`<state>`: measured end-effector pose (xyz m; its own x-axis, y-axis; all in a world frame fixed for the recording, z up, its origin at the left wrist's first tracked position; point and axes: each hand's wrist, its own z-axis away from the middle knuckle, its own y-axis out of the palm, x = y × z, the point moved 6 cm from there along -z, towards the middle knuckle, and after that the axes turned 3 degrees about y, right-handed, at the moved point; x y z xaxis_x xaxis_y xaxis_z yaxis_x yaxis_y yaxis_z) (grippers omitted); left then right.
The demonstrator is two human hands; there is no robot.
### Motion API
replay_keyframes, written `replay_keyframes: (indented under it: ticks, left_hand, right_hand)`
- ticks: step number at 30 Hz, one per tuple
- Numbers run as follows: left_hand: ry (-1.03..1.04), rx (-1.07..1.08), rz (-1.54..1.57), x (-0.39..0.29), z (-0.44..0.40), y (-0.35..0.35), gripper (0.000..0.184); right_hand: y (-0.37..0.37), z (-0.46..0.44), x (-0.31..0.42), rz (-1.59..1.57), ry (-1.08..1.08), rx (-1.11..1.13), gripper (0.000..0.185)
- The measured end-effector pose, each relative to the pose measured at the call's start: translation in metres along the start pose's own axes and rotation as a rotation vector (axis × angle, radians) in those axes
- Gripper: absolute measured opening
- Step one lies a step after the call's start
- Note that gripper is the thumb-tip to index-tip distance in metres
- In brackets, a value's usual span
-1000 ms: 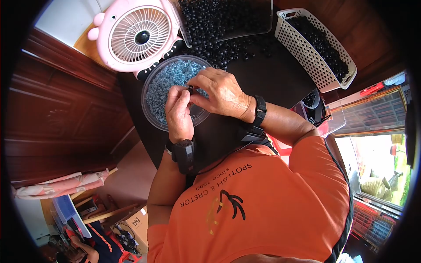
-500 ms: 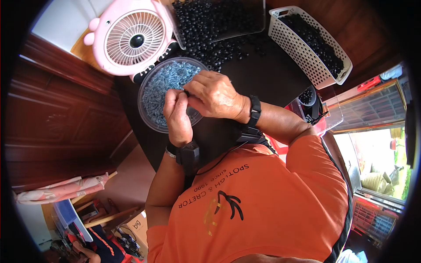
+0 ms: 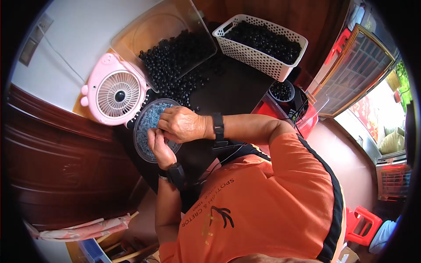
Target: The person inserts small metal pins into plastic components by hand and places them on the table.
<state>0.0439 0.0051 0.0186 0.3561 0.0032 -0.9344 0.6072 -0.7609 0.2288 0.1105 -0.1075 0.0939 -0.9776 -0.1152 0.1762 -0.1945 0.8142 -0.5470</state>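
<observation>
While the pink fan (image 3: 117, 94) is standing close by the round tub (image 3: 135, 138), black beads (image 3: 166, 65) are lying inside the clear bin (image 3: 144, 26) and loose on the dark table (image 3: 237, 87), with the perforated white basket (image 3: 250, 56) sitting beyond. My left hand (image 3: 160, 149) and right hand (image 3: 182, 125) are meeting over the tub, fingers curling in and blocking part of it; can't tell what they're pinching. Below, small blue pieces (image 3: 153, 113) are filling the tub, looking shiny.
</observation>
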Motion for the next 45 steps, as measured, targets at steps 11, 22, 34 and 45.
replay_keyframes:
  ticks: [11,22,34,45]
  left_hand:
    - [-0.103,0.174,0.272,-0.055,0.022,0.024,0.028]
    - [-0.066,0.223,0.336,-0.069,0.055,0.013,0.035]
    - [-0.078,0.130,0.422,-0.074,0.063,0.015,0.032]
    - [0.031,0.183,0.210,-0.088,0.069,0.018,0.033]
  right_hand:
    - [-0.041,-0.016,0.012,-0.230,-0.016,-0.148,0.029]
    - [-0.020,-0.013,0.034,-0.388,-0.011,-0.021,0.027]
    - [-0.021,-0.015,0.044,-0.332,-0.155,-0.048,0.031]
    - [-0.025,-0.009,0.051,-0.336,-0.119,-0.057,0.031]
